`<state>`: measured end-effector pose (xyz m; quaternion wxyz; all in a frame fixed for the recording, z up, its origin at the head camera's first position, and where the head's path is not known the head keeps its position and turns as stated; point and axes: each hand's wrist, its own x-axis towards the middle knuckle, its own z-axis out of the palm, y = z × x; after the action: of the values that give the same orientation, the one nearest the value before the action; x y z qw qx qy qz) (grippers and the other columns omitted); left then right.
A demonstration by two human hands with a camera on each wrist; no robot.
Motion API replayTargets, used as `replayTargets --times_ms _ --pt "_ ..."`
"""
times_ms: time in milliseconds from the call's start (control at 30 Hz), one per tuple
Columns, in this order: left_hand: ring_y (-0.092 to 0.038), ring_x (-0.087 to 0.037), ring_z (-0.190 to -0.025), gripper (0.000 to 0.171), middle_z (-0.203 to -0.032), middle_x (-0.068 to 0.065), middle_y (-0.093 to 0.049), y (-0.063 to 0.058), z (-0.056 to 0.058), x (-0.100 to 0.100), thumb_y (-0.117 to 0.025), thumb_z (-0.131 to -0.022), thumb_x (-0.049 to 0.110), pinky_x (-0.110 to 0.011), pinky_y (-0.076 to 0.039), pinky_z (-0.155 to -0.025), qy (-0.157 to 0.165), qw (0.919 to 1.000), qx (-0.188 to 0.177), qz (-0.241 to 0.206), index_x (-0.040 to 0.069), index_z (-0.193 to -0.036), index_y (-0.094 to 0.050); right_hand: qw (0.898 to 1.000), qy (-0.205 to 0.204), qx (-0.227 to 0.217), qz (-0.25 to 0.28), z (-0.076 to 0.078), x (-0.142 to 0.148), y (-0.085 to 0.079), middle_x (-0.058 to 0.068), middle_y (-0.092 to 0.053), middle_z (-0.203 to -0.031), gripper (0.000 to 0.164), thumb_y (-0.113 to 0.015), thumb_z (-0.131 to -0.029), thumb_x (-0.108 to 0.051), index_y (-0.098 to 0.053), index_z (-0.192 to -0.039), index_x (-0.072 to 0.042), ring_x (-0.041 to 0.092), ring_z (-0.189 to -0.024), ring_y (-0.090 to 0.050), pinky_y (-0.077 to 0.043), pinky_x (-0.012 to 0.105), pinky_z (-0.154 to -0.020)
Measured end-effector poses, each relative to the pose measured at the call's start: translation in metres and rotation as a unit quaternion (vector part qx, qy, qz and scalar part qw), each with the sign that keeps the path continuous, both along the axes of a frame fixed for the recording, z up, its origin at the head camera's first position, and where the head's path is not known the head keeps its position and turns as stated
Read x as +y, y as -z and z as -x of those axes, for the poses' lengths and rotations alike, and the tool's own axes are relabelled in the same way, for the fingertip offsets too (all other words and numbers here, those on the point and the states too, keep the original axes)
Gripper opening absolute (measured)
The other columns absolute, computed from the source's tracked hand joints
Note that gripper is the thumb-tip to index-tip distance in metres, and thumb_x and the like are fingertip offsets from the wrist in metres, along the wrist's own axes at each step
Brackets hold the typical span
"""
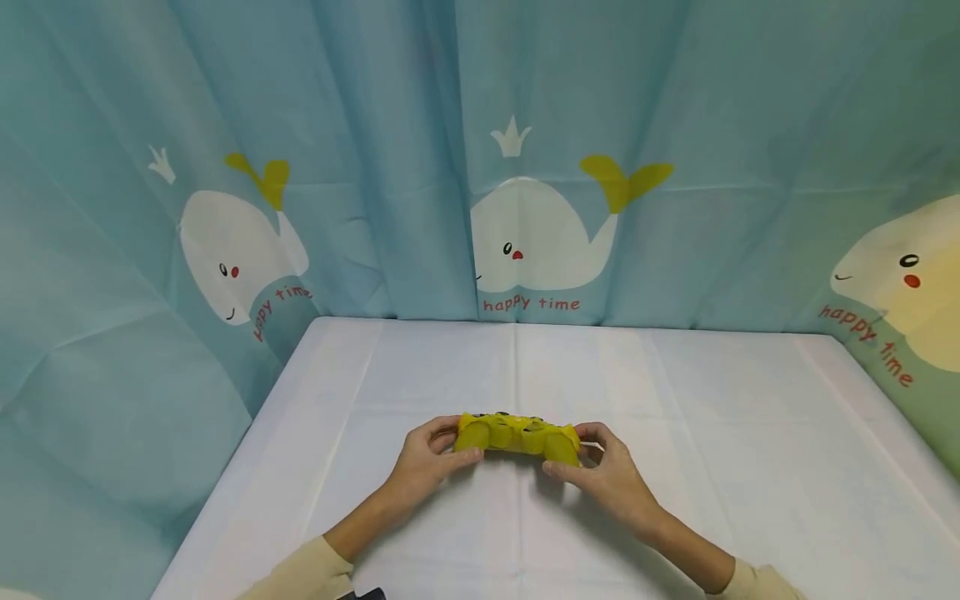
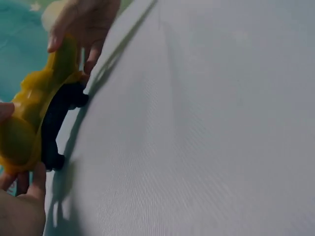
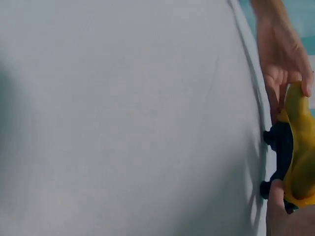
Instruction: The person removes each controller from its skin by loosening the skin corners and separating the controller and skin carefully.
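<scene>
Bare left hand (image 1: 423, 462), bare right hand (image 1: 613, 482), cream sleeves (image 1: 303, 575).
Sleeves plain, ending above the wrists; small dark item (image 1: 371, 595) by left one, mostly cropped.

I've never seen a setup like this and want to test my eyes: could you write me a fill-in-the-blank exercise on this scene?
The back of the game controller is ____.
The left hand holds one end; the ____ holds the other.
The curtain says "happy ____" in red.

Missing words: yellow; right hand; time.
</scene>
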<state>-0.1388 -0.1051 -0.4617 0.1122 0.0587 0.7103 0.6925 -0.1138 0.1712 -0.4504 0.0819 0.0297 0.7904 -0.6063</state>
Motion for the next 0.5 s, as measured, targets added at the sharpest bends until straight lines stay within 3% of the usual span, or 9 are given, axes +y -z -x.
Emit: replayTargets --times_ms 200,300,500 --pt "-0.067 -0.025 -0.102 0.054 -0.113 -0.017 -0.068 0.003 0.008 0.011 -0.082 -0.086 0.012 -0.026 -0.053 -0.081 -0.039 0.9991 -0.014 0.007 -0.008 -0.129 -0.057 0.997 0.070 -0.004 0.026 0.008 -0.003 0.002 0.013 -0.061 -0.108 0.052 -0.085 -0.083 -0.015 -0.057 -0.122 0.003 0.022 -0.092 -0.059 -0.053 0.024 -0.072" --pt "-0.066 -0.021 -0.094 0.051 -0.109 -0.015 -0.068 0.002 0.011 0.018 -0.082 -0.085 0.013 -0.027 -0.054 -0.077 -0.058 0.9978 -0.028 0.015 -0.009 -0.124 -0.058 0.997 0.072 -0.008 0.036 0.012 -0.003 0.004 0.012 -0.060 -0.103 0.047 -0.081 -0.084 -0.014 -0.055 -0.120 0.005 0.021 -0.083 -0.059 -0.051 0.024 -0.067" --pt "-0.057 -0.013 -0.072 0.037 -0.090 -0.007 -0.067 0.005 0.015 0.024 -0.081 -0.081 0.010 -0.025 -0.049 -0.062 -0.096 0.9939 -0.054 -0.004 -0.006 -0.109 -0.062 0.998 0.055 -0.028 0.009 0.021 -0.006 0.006 0.011 -0.059 -0.100 0.047 -0.077 -0.082 -0.019 -0.055 -0.115 0.005 0.019 -0.083 -0.055 -0.048 0.024 -0.067"
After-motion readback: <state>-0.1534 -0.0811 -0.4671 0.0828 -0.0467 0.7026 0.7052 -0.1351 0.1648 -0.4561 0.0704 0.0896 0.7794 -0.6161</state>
